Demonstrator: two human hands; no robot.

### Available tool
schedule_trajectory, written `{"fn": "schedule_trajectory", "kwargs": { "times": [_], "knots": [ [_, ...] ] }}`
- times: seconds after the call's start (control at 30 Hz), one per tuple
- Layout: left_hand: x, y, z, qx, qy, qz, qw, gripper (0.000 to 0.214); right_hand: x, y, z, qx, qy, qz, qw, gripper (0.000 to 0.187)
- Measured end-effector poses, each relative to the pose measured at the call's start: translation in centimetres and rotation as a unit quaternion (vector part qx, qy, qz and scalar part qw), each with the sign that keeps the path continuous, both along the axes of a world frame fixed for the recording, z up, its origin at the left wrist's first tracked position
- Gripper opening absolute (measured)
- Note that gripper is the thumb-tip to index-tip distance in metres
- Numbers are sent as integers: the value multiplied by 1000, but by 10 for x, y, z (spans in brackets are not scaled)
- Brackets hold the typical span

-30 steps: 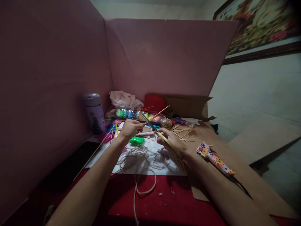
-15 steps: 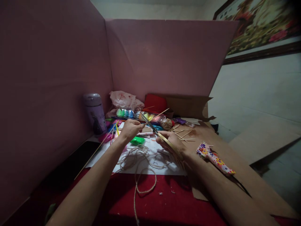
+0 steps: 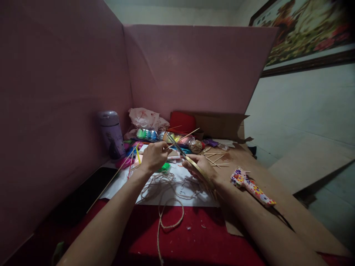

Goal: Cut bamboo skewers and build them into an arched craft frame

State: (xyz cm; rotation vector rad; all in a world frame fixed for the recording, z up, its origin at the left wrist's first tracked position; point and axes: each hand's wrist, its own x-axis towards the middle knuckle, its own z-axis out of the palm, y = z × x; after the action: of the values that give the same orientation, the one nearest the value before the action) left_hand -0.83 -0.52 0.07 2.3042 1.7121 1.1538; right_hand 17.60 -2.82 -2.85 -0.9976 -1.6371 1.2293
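Note:
My left hand (image 3: 155,156) is closed on a thin wooden stick (image 3: 191,132), which points up and to the right. In my right hand (image 3: 200,164) is a pair of scissors (image 3: 196,165) with pale yellow handles, my fingers wrapped round them. The blades reach up and left and cross the stick close to my left fingertips; whether they touch it I cannot tell. Below both hands, loose twine (image 3: 170,221) lies in loops over white paper (image 3: 163,199) and hangs toward me. A green packet (image 3: 165,167) lies partly hidden behind my left hand.
A purple tumbler (image 3: 111,135) stands at the left. Behind my hands lie packs of coloured clay (image 3: 146,134) and a ball of twine (image 3: 195,146). Several sticks (image 3: 219,159) rest on cardboard (image 3: 266,188) at the right, near a flower-patterned glue gun (image 3: 252,187).
My left hand has turned slightly, its knuckles rolling up and its fingers curling more round the stick. The scissors and my right hand have hardly moved.

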Motion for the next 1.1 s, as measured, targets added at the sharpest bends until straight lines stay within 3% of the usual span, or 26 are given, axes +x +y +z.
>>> {"fn": "schedule_trajectory", "kwargs": {
  "times": [0.13,0.27,0.7,1.1],
  "knots": [
    [2,-1,-2,55,58,48,996,21,-2,-4,2,-17,15,-8,1000,57],
    [2,-1,-2,74,82,53,992,27,-5,-6,3,-11,21,-16,1000,57],
    [0,-2,-1,39,7,13,999,31,-7,-4,0,8,16,-26,999,64],
    [0,-1,-2,25,-30,-10,999,30,-5,-6,4,28,-21,-38,999,53]
  ]
}}
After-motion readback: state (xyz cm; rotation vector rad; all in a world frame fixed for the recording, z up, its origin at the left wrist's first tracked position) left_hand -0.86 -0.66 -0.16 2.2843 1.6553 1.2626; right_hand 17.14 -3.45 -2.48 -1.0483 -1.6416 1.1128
